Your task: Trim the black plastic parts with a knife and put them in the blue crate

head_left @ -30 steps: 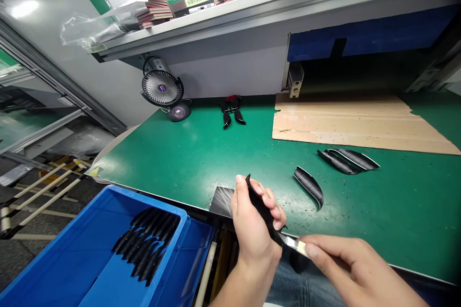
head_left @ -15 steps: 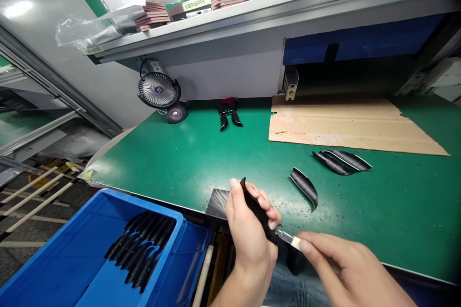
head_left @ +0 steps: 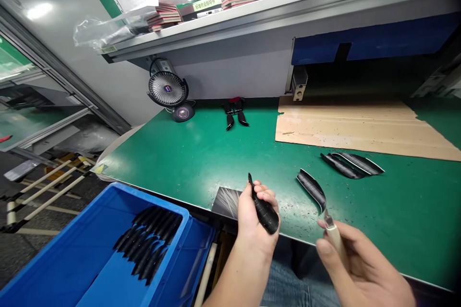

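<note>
My left hand [head_left: 254, 230] is closed around a black curved plastic part [head_left: 265, 213], whose narrow tip points up and away from me. In my right hand [head_left: 363, 268] is a small knife [head_left: 334, 237] with a pale handle, held by thumb and fingers with the blade up. The blade is apart from the held part. Just beyond the knife tip lies a similar black curved part [head_left: 312, 189] on the green worktop [head_left: 201, 153]. Farther right, more curved black parts [head_left: 353, 164] lie side by side.
A blue bin [head_left: 151, 196] at the lower left holds rows of black parts [head_left: 151, 240]. A small fan [head_left: 168, 90] and black parts with a red piece [head_left: 236, 112] stand at the back. Cardboard [head_left: 360, 127] lies back right. A shelf [head_left: 252, 17] overhangs the bench.
My right hand has drawn the knife away from the held part, to the right, and its blade now points up. My left hand has turned the part, showing its broad end. The view has shifted slightly.
</note>
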The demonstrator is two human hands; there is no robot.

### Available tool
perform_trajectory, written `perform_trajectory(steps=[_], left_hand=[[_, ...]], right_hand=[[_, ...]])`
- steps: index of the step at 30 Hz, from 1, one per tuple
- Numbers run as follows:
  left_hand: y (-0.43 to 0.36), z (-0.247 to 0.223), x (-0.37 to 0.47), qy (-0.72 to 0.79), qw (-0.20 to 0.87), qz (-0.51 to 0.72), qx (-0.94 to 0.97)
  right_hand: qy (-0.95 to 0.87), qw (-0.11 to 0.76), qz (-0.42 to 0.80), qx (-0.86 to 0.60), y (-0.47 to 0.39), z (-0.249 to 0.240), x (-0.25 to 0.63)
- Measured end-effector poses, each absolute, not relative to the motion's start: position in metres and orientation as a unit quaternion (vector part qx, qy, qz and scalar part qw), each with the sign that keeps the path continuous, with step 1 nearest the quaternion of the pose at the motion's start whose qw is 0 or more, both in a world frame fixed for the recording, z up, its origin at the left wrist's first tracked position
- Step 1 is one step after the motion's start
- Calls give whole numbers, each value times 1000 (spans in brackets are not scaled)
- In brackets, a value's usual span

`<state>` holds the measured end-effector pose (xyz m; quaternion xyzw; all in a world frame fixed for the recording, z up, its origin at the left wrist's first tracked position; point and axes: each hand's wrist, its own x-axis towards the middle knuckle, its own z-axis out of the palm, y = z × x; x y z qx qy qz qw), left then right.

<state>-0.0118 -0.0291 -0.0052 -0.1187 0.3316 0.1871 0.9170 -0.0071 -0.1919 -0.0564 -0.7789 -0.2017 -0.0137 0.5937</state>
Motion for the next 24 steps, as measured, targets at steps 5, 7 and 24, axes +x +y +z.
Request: perform_trajectory(steps=[5,7,24], left_hand=[[-26,-9,-3,324,929,150,-98],[-22,-9,7,336,933,115,-62],[-30,-2,17,301,949,46,-80]], right_hand=[[-126,688,165,-695,-167,-60,-5],[-95,709,197,-671,-161,-63,0],[-109,735,200,-639,-161,-39,15]])
